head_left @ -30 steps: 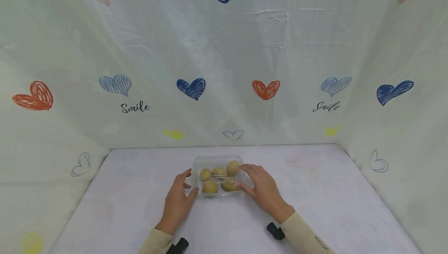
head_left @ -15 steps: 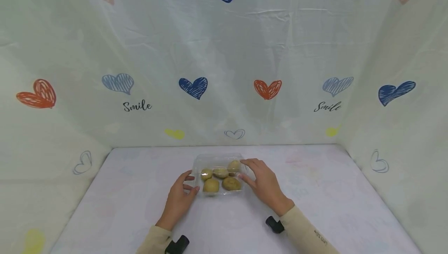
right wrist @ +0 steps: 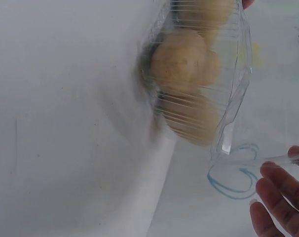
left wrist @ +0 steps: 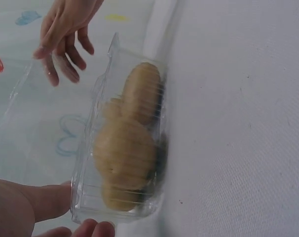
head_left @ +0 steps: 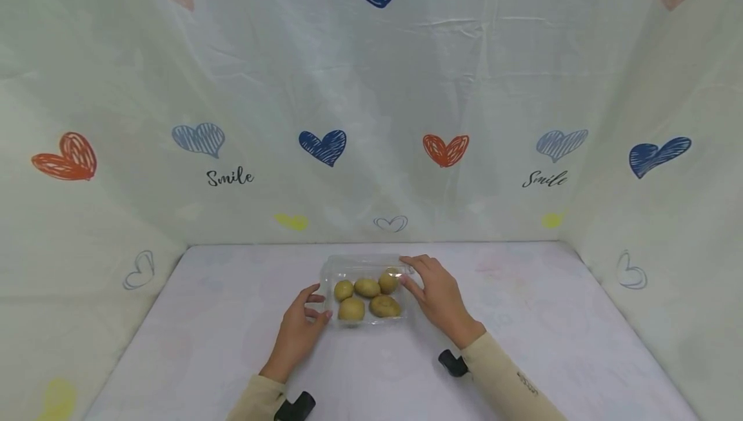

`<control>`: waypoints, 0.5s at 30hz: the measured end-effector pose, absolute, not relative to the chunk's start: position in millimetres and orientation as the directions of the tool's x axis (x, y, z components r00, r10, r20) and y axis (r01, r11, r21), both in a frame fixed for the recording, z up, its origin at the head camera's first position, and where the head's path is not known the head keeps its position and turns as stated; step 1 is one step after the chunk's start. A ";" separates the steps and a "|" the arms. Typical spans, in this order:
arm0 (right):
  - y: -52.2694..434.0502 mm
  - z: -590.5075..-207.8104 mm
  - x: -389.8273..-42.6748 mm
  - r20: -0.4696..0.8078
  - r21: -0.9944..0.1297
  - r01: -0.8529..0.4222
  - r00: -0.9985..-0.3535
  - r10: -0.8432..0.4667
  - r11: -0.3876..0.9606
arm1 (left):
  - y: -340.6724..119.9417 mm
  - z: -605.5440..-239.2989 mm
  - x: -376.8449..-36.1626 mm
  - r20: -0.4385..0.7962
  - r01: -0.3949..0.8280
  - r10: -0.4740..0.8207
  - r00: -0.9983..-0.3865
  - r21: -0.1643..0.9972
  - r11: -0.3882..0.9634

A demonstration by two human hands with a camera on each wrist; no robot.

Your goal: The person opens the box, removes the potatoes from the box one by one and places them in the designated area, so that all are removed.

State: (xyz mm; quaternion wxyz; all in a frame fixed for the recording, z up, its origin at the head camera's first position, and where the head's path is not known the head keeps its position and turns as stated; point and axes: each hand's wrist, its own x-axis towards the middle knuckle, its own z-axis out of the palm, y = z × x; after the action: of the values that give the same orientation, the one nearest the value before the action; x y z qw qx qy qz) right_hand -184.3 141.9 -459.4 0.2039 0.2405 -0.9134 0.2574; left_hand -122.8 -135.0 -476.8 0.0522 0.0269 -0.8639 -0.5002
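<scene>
Since a second ago, the right hand (head_left: 442,295) has moved a little farther from the person, and the clear lid (right wrist: 245,162) has swung up with it, while the left hand (head_left: 297,334) has barely shifted. Nearest are the beige left sleeve (head_left: 258,398) with a black wrist device (head_left: 295,407) beside it, and the beige right sleeve (head_left: 513,376), with dark lettering, beside another black device (head_left: 453,363). Beyond its cuff, the left hand grips the left end of a clear plastic container (head_left: 373,322), thumb against the rim and fingers curled at the corner. The container sits on the table, in front of the person and between the hands. Inside lie five potatoes: a round one (head_left: 351,309) and an oval one (head_left: 385,306) in the near row, then three (head_left: 367,287) behind them. The right hand's fingers and thumb pinch the edge of the lid, which stands tilted above the container's far part. The white table (head_left: 220,318) runs back to a pale backdrop (head_left: 487,86) printed with blue, red and yellow hearts and the word "Smile" (head_left: 230,176) twice.
</scene>
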 end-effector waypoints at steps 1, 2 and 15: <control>141.8 -459.6 -185.2 0.497 -0.375 -0.541 -0.803 -0.330 0.753 | -135.2 -476.8 -122.9 0.062 0.007 -0.096 -0.993 0.871 0.492; 141.6 -459.8 -186.0 0.497 -0.378 -0.539 -0.804 -0.325 0.753 | -135.6 -476.7 -123.1 0.058 0.005 -0.094 -0.994 0.875 0.484; 140.8 -457.6 -193.2 0.496 -0.429 -0.534 -0.813 -0.304 0.728 | -137.8 -481.1 -124.9 0.040 -0.005 -0.092 -0.995 0.898 0.440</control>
State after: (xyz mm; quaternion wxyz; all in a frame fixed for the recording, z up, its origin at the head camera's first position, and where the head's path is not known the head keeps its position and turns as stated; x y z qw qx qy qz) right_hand -193.2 140.8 -457.6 0.2001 0.2309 -0.9078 0.2873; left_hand -124.9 -137.8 -481.1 0.0412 0.0286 -0.8475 -0.5284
